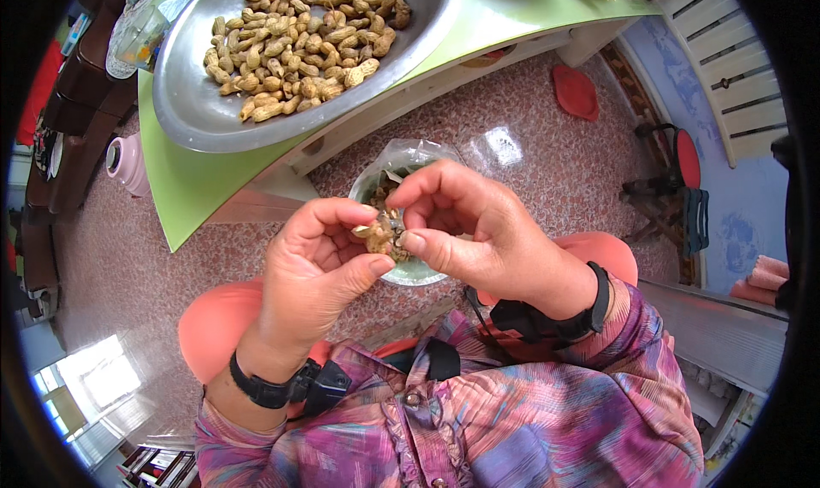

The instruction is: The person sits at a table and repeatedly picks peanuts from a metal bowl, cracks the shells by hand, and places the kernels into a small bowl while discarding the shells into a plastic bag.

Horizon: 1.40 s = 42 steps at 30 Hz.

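My left hand [314,257] pinches a cracked peanut shell [377,235] between thumb and fingers. Close to its right side is my right hand [477,225], thumb and index finger apart, with nothing clearly seen between them. Whether the right thumb touches the shell is hard to tell. Below both hands stands a round bin [416,276] lined with a clear plastic bag [419,149]; shell pieces lie inside, partly hidden by my hands. Ahead, a large metal basin [192,119] holds many unshelled peanuts [301,52].
The basin rests on a green-topped table [173,196] whose corner points toward my left side. A pink vacuum flask [128,164] stands left of it. On the speckled floor to the right are a red plastic item [574,92] and a folding stool [666,199].
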Available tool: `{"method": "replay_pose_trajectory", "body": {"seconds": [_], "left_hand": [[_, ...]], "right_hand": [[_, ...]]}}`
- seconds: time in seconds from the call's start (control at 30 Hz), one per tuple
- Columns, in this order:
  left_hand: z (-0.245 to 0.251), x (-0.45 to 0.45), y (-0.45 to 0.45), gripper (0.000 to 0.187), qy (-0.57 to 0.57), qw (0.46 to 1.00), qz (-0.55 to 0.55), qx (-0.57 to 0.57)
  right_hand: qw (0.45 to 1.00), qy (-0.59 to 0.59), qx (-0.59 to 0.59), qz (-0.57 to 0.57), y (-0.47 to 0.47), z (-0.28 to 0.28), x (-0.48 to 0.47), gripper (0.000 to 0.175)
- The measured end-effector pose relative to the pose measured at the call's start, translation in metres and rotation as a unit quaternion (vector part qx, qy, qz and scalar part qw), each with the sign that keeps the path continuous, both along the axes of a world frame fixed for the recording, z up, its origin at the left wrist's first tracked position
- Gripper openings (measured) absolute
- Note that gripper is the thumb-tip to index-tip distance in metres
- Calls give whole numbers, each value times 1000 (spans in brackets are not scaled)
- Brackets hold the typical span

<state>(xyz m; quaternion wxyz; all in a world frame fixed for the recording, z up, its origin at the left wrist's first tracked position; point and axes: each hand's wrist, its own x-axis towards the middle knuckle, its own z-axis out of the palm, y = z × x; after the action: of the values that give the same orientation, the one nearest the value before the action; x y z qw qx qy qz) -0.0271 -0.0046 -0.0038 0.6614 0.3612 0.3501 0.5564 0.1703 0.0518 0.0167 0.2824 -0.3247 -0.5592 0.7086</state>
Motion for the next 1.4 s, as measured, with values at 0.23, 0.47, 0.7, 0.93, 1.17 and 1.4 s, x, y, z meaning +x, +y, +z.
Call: {"method": "replay_pose_trajectory", "body": {"seconds": [0.23, 0.47, 0.7, 0.93, 1.17, 1.4], "left_hand": [[-1, 2, -2, 36, 42, 999, -2, -12], [-4, 1, -2, 28, 125, 991, 10, 45], [-6, 8, -2, 24, 68, 997, 12, 23], [-2, 14, -2, 19, -33, 994, 18, -104], [-4, 4, -2, 22, -101, 986, 5, -135], [-7, 9, -2, 26, 21, 998, 37, -35]], "right_hand": [[1000, -14, 2, 8, -3, -3, -9, 24], [995, -52, 83, -8, -5, -6, -10, 16], [995, -25, 89, -45, -11, -9, -13, 14], [986, 57, 89, -132, -14, -23, -23, 12], [995, 62, 4, -72, -1, -17, -10, 8], [999, -19, -34, -10, 1, -17, -7, 23]]}}
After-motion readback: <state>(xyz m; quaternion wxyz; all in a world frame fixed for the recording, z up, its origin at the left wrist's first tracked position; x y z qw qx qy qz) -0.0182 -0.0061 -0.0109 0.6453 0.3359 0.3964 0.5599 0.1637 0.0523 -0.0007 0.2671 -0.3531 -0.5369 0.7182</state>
